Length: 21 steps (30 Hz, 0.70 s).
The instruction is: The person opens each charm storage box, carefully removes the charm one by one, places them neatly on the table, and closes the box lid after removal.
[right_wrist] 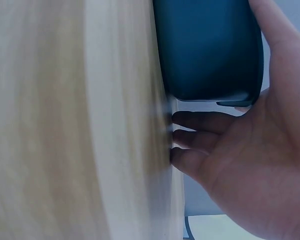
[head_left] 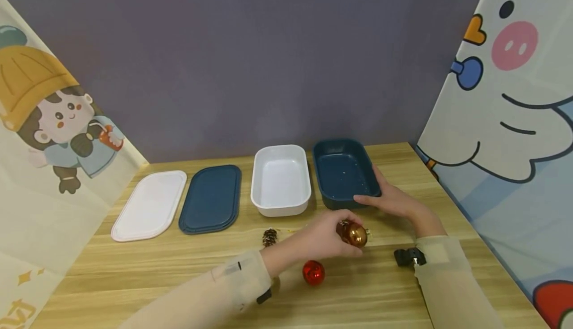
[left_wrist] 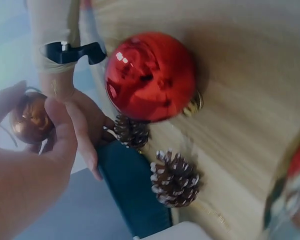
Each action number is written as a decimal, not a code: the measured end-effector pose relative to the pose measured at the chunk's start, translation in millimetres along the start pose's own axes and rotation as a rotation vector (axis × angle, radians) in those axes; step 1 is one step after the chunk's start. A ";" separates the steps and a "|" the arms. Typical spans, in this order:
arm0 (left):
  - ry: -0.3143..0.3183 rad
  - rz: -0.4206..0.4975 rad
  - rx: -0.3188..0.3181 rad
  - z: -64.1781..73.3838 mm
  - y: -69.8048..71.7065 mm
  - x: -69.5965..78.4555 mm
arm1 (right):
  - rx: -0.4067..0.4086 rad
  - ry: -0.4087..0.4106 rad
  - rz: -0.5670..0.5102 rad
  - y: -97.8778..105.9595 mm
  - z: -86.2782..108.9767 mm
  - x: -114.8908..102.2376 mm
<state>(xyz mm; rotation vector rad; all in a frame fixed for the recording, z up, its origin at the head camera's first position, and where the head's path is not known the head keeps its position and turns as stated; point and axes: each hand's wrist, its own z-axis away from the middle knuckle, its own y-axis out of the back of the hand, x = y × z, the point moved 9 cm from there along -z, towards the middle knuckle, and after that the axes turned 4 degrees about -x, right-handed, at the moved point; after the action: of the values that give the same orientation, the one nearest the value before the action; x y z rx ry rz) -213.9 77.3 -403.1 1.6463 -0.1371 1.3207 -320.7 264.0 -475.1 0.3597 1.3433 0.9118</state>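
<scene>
My left hand (head_left: 329, 237) holds a shiny copper Christmas bauble (head_left: 356, 235) between thumb and fingers, in front of the dark blue box (head_left: 344, 202). At that box's near right corner is my right hand (head_left: 394, 201), thumb along the front and fingers round the right side. In the right wrist view several fingertips (right_wrist: 182, 157) reach down close to the table. A red bauble (left_wrist: 152, 77) lies on the table below my left hand. One pine cone (left_wrist: 175, 180) sits left of it; another pine cone (left_wrist: 131, 131), near the blue box, is mostly hidden by my left hand in the head view.
A white box (head_left: 281, 208) stands left of the blue one. Farther left, a dark blue lid (head_left: 210, 200) and a white lid (head_left: 149, 205) lie flat on the wooden table (head_left: 179, 269). A purple-grey wall (head_left: 224, 70) rises behind; printed panels stand on both sides.
</scene>
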 end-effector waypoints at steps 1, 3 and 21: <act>0.009 0.074 -0.015 0.3 -0.6 -1.7 | 0.001 -0.002 0.000 0.0 0.2 -0.1; 0.027 0.230 -0.044 1.4 -2.0 -4.2 | 0.000 -0.005 -0.004 -0.1 0.6 -0.3; -0.011 0.143 -0.113 6.8 -2.6 -5.3 | -0.011 -0.004 0.001 -1.1 3.0 -3.5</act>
<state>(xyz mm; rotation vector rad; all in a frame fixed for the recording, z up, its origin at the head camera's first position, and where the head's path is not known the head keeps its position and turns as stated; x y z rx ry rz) -209.7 71.2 -408.3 1.5717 -0.3359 1.3857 -317.4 261.5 -472.8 0.3536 1.3345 0.9185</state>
